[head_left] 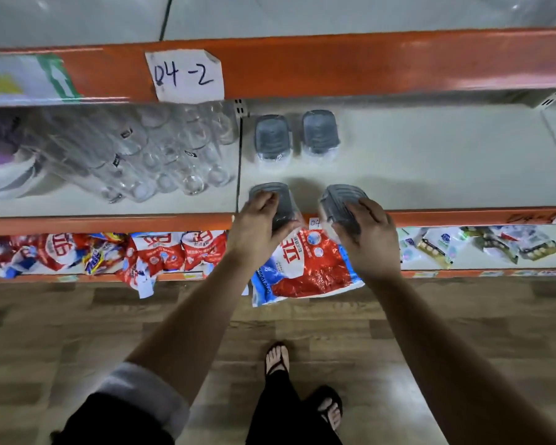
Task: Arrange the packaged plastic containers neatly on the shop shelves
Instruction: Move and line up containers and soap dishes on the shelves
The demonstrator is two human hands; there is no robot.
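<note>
Grey containers point(320, 133): 4 | left hand point(258, 227) grips 1 | right hand point(368, 240) 1

We see a pale, orange-lipped shelf point(430, 168) carrying wrapped container packs: the back pair point(272, 138) side by side, the front pair point(278, 200) at its lip. Clear glasses point(161, 155) lie on our left section.

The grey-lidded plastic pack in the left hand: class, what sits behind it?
A matching wrapped grey-lidded pack, farther back on the shelf. The left hand hides the held pack's front.

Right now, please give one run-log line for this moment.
left hand holds grey-lidded clear plastic container | right hand holds second grey-lidded container | both at white shelf front edge
</note>
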